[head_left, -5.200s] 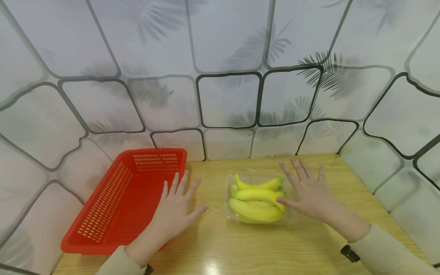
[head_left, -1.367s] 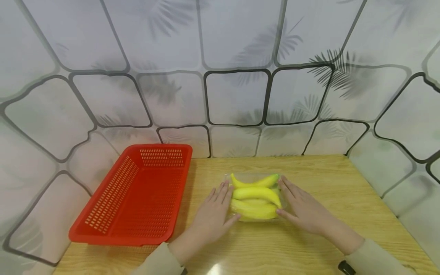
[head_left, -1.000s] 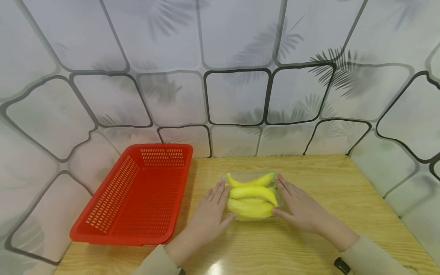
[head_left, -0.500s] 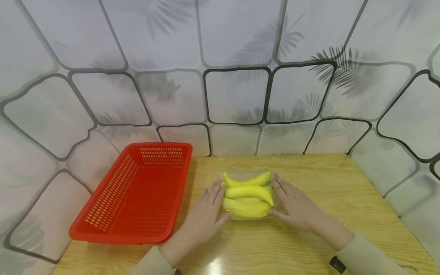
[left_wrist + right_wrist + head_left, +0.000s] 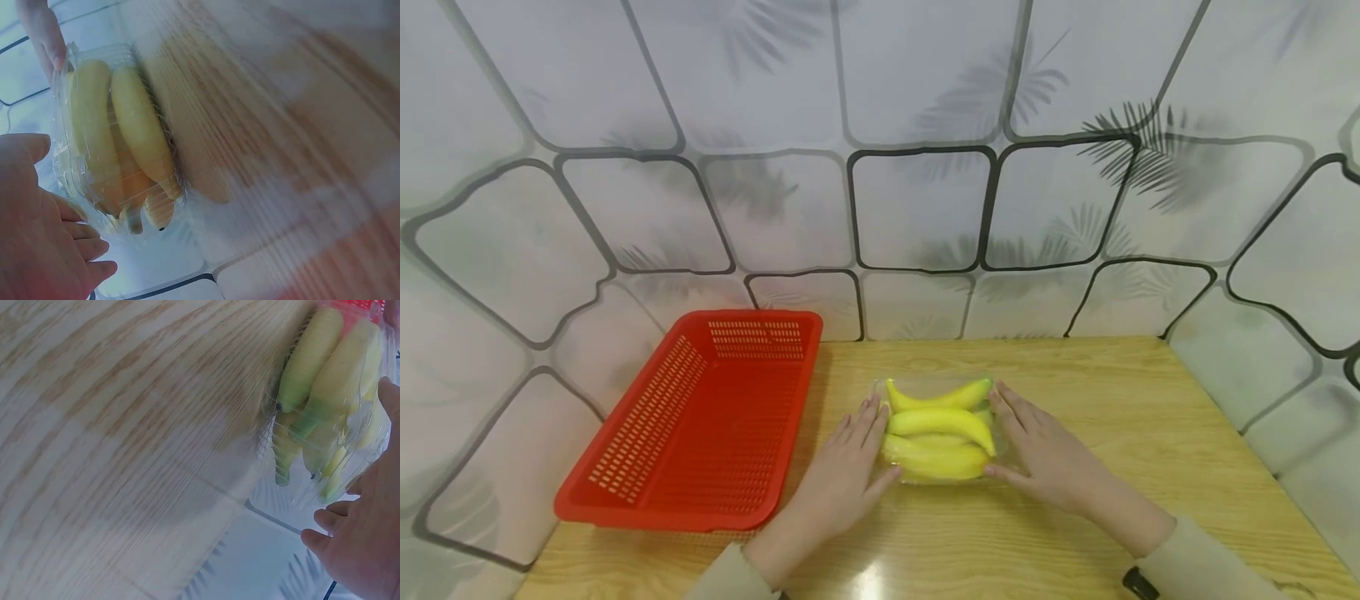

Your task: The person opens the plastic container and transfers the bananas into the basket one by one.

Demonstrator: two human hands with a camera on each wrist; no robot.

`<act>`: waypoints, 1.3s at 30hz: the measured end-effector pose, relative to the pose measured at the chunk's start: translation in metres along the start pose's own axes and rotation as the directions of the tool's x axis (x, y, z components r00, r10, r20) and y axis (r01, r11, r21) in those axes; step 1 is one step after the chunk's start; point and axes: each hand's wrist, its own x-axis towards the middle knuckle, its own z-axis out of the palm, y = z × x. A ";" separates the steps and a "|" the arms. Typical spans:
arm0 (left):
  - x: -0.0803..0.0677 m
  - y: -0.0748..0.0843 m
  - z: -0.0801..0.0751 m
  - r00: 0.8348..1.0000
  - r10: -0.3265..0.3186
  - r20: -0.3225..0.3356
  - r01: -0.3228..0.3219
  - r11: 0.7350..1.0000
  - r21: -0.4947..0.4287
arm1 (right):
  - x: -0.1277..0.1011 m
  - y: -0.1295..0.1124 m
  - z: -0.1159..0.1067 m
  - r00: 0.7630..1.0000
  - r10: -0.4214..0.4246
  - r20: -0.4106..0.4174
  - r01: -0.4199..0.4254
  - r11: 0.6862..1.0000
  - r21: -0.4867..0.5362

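Red plastic basket (image 5: 722, 425): sitting at far L on wood-grain table (image 5: 1075, 375).
L hand (image 5: 842, 471): lying at L end of clear plastic container (image 5: 67, 164); fingers approx. straight, seemingly touching that end, not curling round it.
Clear plastic container: resting on table btwn both hands, R of basket & apart from it.
Bananas (image 5: 940, 421): lying inside container, at least 3 showing, running L–R.
R hand (image 5: 1045, 454): flanking R end; fingers extended, thumb spreading toward near corner, no closed grip. Pressing or only touching: can't tell.
Change: vs approx. 5 s ago (hands well apart, L hand by basket), both hands are now bracketing container. Vs approx. 1 s ago, container is sitting slightly farther L, nearer basket; hardly shifting in last half sec.
Meaning: prob. sliding along table under two-handed guidance, not lifting.
Views: head is showing whole basket; R wrist cam only a red strip past container. Wrist cams are showing container's ridged side edge & stacked banana ends, which head isn't resolving.
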 end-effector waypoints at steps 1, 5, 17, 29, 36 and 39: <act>0.000 0.000 0.001 1.000 0.001 -0.001 -0.001 1.000 0.000 | -0.001 0.000 0.000 1.000 -0.004 -0.006 0.004 1.000 -0.004; -0.001 0.000 0.002 1.000 0.003 -0.012 -0.003 1.000 0.007 | -0.003 0.000 -0.001 1.000 -0.015 -0.014 0.015 1.000 -0.021; -0.003 0.001 0.005 1.000 -0.005 -0.017 0.005 1.000 -0.002 | -0.007 0.002 0.002 0.998 -0.042 -0.049 0.041 0.999 -0.033; -0.003 0.001 0.006 1.000 0.009 -0.029 -0.009 1.000 -0.001 | -0.008 0.000 0.002 0.998 -0.041 -0.054 0.038 0.998 -0.041; -0.003 0.001 0.005 1.000 0.009 -0.029 -0.008 1.000 0.010 | -0.007 0.002 0.003 0.998 -0.038 -0.047 0.036 0.998 -0.050; -0.003 0.002 0.003 1.000 0.006 -0.029 -0.006 1.000 0.002 | -0.007 0.003 0.002 0.998 -0.043 -0.038 0.041 0.997 -0.064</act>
